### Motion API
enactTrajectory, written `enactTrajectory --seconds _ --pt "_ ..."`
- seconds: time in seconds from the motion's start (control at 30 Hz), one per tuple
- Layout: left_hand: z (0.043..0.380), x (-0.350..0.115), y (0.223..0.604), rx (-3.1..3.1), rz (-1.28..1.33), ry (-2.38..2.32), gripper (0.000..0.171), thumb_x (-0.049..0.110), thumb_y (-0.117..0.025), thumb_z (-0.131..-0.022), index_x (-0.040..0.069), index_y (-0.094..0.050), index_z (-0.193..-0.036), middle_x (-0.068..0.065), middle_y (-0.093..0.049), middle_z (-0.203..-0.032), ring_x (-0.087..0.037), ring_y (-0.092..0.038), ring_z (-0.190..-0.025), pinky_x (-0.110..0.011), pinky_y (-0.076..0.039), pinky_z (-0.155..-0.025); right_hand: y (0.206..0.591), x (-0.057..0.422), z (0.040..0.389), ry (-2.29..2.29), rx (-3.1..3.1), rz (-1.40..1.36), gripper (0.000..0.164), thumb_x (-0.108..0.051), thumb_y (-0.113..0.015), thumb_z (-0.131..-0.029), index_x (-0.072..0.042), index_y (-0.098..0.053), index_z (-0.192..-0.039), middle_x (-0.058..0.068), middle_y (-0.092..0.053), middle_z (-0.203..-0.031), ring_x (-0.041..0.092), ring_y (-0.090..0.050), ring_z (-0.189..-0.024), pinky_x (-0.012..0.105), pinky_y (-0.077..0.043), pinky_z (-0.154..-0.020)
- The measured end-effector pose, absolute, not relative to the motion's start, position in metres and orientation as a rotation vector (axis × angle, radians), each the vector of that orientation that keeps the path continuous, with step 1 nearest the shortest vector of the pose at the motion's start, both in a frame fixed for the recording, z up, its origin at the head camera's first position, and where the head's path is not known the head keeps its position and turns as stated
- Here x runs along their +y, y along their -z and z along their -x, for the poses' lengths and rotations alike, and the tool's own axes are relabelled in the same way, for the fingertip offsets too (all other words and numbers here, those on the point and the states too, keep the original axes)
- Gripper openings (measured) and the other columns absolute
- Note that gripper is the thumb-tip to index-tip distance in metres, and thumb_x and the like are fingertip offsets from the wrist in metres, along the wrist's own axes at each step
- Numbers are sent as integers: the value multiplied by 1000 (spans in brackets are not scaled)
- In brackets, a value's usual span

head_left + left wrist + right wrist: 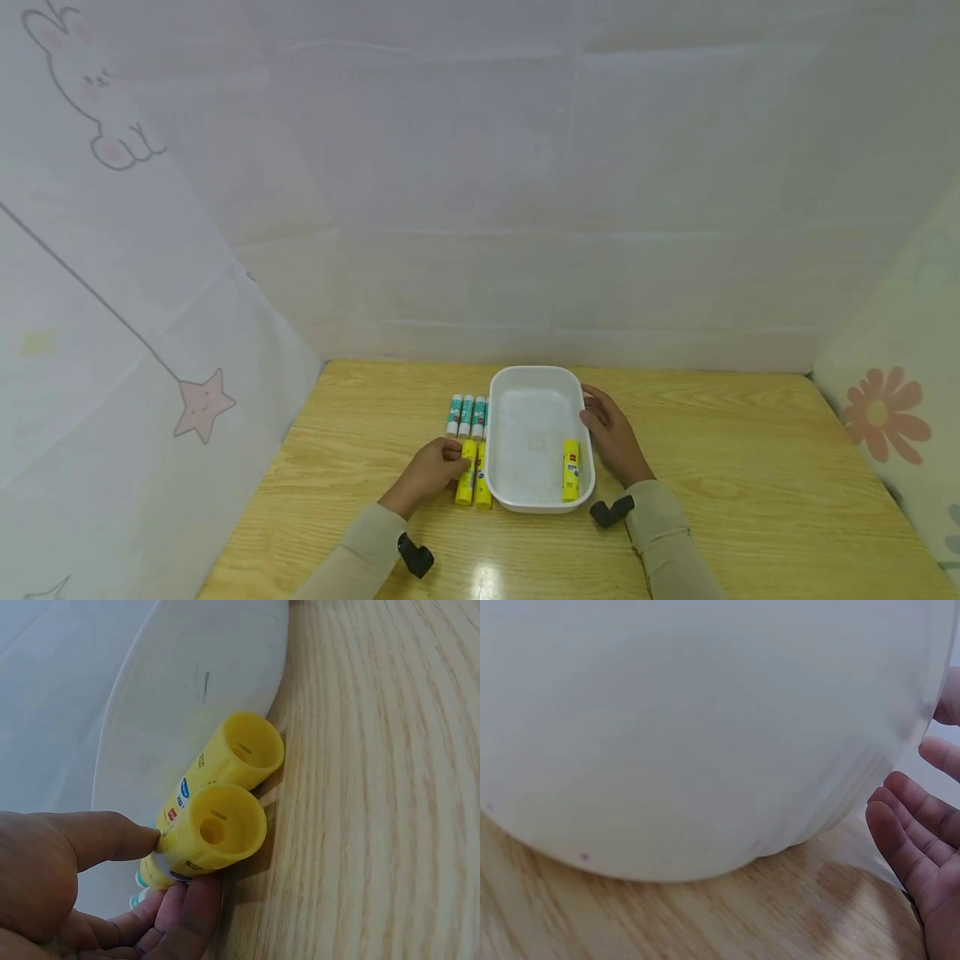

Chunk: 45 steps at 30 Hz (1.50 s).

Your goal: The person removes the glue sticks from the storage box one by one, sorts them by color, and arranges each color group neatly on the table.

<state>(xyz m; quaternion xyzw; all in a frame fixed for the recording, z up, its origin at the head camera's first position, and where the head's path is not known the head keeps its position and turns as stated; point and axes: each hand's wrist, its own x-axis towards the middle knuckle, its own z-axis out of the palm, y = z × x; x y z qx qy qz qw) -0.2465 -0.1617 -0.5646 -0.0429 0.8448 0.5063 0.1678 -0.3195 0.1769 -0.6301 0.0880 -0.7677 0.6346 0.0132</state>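
Observation:
In the head view, a white tray (536, 400) stands on the wooden table with one yellow glue stick (571, 471) lying in its lower right part. Left of it, two more yellow glue sticks lie side by side. My left hand (433, 473) pinches the outer glue stick (225, 825) between thumb and fingers; the inner glue stick (251, 750) is against the tray's wall. At the tray's right side is my right hand (611, 433), thumb and index fingertips at the rim. The right wrist view shows its other fingers (900, 832) loosely extended beside the wall.
Several slimmer white-and-teal glue sticks (467, 417) lie in a row beyond the yellow ones, the last partly hidden by the tray. Pale cloth (480, 208) hangs behind the table (735, 467) and at both sides.

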Motion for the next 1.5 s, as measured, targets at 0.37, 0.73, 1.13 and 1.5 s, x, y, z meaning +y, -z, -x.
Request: enactTrajectory --seconds 0.37,0.73,1.13,1.5 --pt "246 -162 566 2383 102 -1452 42 18 -67 -92 -4 -52 -124 -13 -57 -108 -21 -60 -88 -33 -58 -70 632 178 321 -1980 -2396 -259 48 -47 -59 -95 -40 -46 -141 0 -54 -130 20 -53 -120 46 -41 -105" --pt "247 -164 567 2371 29 -1459 48 22 -69 -92 -5 -50 -126 -14 -56 -108 -21 -61 -86 -35 -58 -71 630 178 321 -1987 -2387 -269 49 -45 -58 -96 -36 -45 -142 1 -55 -130 20 -54 -120 46 -42 -104" --pt "243 -167 563 2337 37 -1511 50 23 -68 -93 -7 -49 -127 -15 -56 -112 -23 -62 -88 -36 -58 -73 629 176 321 -2005 -2389 -246 47 -44 -59 -96 -37 -46 -141 0 -55 -129 19 -53 -120 45 -41 -105" --pt "244 -174 545 2386 101 -1637 60 42 -52 -100 -5 -45 -137 -21 -55 -125 -33 -59 -107 -43 -54 -87 635 177 322 -1998 -2391 -269 48 -46 -59 -96 -39 -45 -141 2 -55 -130 21 -54 -120 46 -41 -105"
